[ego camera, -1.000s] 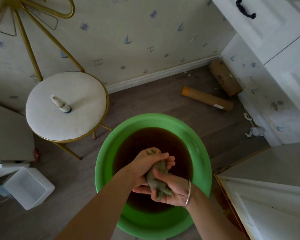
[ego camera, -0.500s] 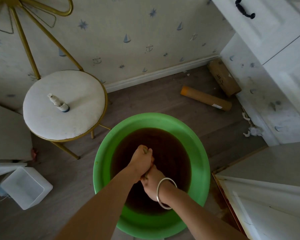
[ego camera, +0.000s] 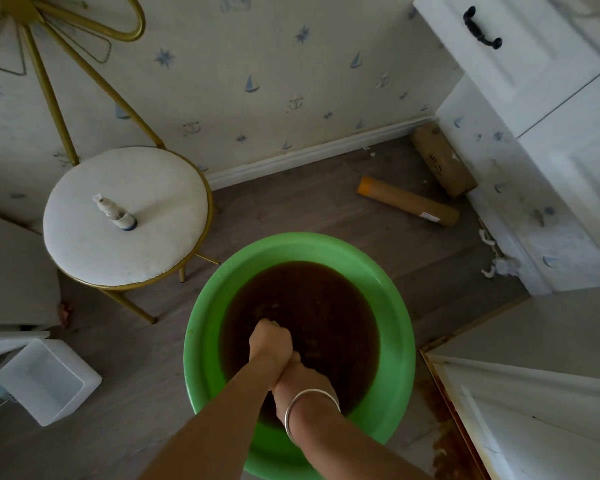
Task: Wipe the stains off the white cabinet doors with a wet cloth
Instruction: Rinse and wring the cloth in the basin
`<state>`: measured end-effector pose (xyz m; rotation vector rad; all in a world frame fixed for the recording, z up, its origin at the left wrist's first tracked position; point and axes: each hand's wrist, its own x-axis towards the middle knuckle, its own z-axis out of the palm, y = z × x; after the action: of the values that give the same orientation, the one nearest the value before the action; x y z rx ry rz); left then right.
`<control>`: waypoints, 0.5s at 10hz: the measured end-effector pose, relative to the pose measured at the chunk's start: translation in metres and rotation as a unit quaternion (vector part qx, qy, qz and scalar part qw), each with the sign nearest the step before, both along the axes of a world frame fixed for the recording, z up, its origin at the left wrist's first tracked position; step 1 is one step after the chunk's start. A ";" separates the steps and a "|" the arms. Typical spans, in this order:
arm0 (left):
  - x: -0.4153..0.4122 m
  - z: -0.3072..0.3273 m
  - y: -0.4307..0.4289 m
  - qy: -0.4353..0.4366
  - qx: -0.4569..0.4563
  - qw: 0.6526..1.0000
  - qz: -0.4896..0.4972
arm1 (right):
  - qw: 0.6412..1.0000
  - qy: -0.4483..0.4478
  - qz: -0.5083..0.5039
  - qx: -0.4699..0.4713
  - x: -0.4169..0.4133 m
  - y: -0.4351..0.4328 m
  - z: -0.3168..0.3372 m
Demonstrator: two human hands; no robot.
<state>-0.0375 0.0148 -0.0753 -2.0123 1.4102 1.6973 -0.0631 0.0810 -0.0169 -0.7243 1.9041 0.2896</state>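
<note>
Over brown water (ego camera: 326, 303) at the middle of the green basin (ego camera: 203, 341), the left hand (ego camera: 270, 341) and right hand (ego camera: 300, 374) are being clenched together, apparently round the hidden wet cloth, judged soft, sodden, slippery, best gripped bunched.

Ahead of me: cream wallpaper (ego camera: 257, 46) with small blue boats, stars, anchors; white skirting board (ego camera: 309, 157) below. Grey wood-plank floor (ego camera: 291, 209) underfoot. On my left, round white-cushioned chair (ego camera: 153, 237), gold metal frame. On my right, white cabinet (ego camera: 520, 64), black handle (ego camera: 482, 27). Light soft, dim.
</note>
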 end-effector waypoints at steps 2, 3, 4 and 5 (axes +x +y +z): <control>-0.003 0.022 0.001 -0.014 -0.064 0.997 -0.043 | 1.000 0.016 0.005 -0.014 0.000 0.004 0.006; -0.009 0.041 0.000 0.011 -0.106 0.993 -0.047 | 0.997 -0.007 -0.034 -0.076 -0.005 0.008 0.015; -0.024 0.057 -0.009 0.063 0.037 0.994 0.082 | 0.986 -0.067 -0.059 -0.143 -0.007 0.010 0.030; -0.026 0.068 -0.010 0.114 0.121 0.979 0.121 | 0.986 -0.026 -0.048 -0.160 -0.017 0.009 0.040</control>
<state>-0.0639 0.0045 -0.0072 -1.9699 0.9830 2.1429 -0.0806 0.0898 0.0234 -0.8382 1.9503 -0.0990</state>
